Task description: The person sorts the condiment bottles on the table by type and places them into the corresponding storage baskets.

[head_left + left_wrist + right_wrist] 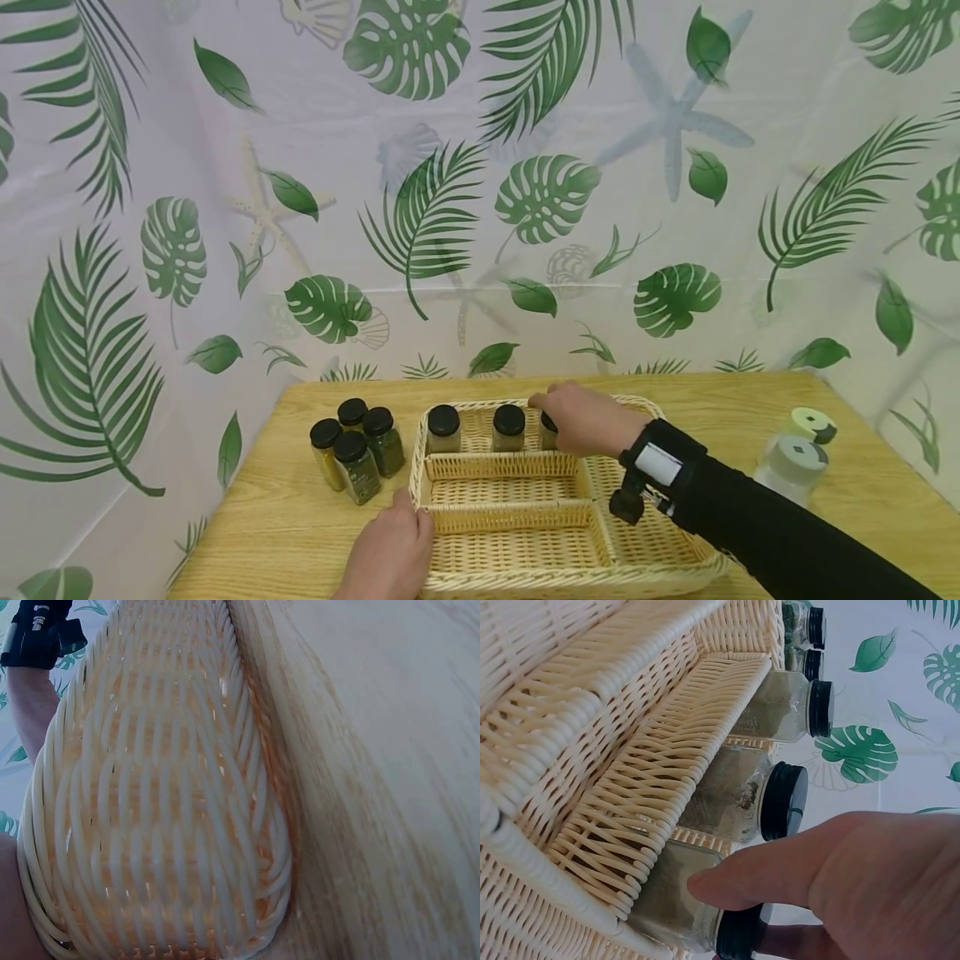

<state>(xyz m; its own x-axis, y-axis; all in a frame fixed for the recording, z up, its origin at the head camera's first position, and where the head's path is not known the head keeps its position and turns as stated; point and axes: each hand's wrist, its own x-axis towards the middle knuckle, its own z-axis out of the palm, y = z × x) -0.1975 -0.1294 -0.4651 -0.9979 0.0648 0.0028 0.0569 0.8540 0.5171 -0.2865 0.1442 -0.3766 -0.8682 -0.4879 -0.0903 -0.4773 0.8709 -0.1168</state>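
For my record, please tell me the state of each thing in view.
Wicker basket: flat on table.
Left and middle basket jars: standing, capped.
Rightmost basket jar: capped, pinched by right hand.
Left hand: touching basket's left rim.
Four spice jars left of basket: standing, capped.
Two pale-lidded containers: standing, capped.

Third square glass jar with black lid (676, 900): mostly behind the bare right hand (588, 421) in the head view; foot behind the cream wicker divider (654, 750) in the right wrist view.
Bare left hand (390, 550): cut off by the head view's lower edge; only a sliver in the left wrist view.
Cream wicker basket (570, 577): front wall cut by the head view's lower edge.
Black sleeve (780, 525): cut off below.
Pale wooden tabletop (375, 787): grain blurred.
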